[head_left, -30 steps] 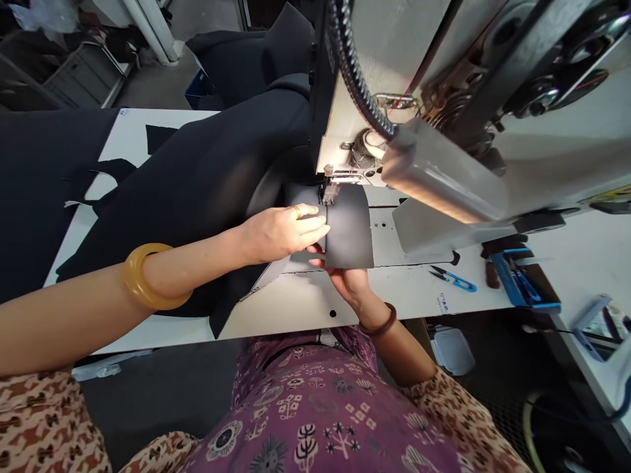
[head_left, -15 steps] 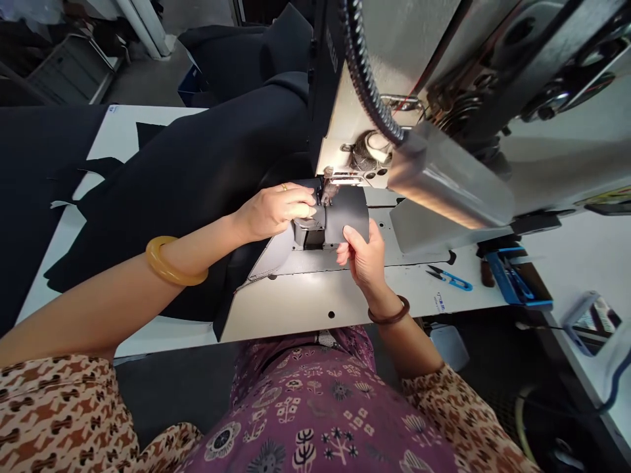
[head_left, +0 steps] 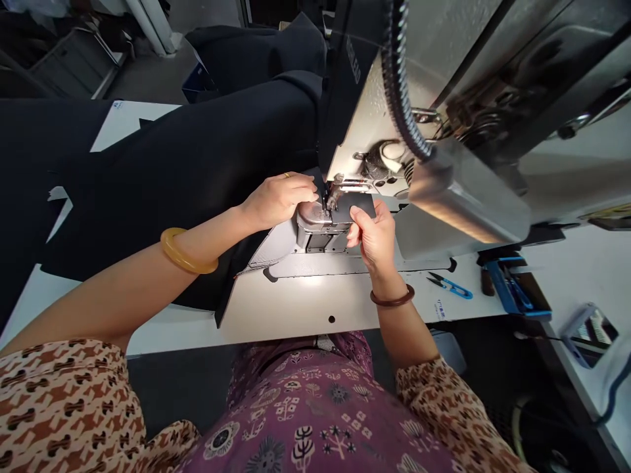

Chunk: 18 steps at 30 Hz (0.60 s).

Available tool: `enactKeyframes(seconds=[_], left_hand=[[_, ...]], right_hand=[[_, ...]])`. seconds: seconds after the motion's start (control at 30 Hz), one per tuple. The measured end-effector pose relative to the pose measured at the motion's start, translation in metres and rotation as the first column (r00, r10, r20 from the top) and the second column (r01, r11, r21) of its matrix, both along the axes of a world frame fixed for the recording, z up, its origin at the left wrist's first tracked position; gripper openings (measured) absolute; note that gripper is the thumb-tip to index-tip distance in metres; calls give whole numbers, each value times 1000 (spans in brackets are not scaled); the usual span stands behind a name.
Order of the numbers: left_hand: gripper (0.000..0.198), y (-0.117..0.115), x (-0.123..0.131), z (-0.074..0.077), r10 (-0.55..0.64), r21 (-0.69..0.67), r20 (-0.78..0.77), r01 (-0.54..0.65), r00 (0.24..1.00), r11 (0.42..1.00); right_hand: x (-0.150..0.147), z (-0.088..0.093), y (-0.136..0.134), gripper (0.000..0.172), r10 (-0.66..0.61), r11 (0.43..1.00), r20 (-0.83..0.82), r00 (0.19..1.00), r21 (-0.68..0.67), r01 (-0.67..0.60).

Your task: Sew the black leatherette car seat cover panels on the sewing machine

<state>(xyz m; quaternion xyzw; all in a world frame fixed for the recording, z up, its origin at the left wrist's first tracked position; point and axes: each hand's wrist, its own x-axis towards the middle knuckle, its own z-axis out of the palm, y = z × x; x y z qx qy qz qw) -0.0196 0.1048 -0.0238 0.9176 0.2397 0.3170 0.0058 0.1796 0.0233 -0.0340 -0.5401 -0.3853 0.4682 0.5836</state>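
Dark fabric lies beneath the presser foot of a sewing machine. My right hand pinches its right-hand edge, thumb on top. On the left of the foot, my left hand has its fingers closed together on the fabric at the needle plate; their tips press on it. A large dark fabric piece spreads from under my left forearm up to the machine. Below the foot, the metal machine bed shows. The stitching spot itself is partly hidden by the foot.
Blue thread snips lie on the white table to the right. Beyond them stand a blue box with tools and a phone-like device. A lamp on a flexible neck hangs over the right side.
The fabric has moved away from me under the foot, uncovering more of the metal bed. Both hands have shifted slightly with it. The whole view has also shifted a little.
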Motion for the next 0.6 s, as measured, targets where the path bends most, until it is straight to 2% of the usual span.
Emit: enactKeyframes(seconds=[0.23, 0.4, 0.53, 0.6], left_hand=[[23, 3, 1, -7, 21, 12, 31, -21, 999, 1000], [24, -3, 1, -4, 35, -13, 31, -34, 999, 999], [30, -5, -3, 12, 39, -106, 25, -36, 999, 994], [30, 4, -5, 27, 140, -148, -7, -140, 990, 979]], right_hand=[[2, 3, 3, 22, -1, 999, 60, 998, 35, -1], [1, 2, 3, 25, -17, 1000, 56, 998, 25, 16], [0, 1, 2, 28, -16, 1000, 30, 999, -4, 16], [-1, 1, 2, 31, -14, 1000, 10, 1000, -28, 14]])
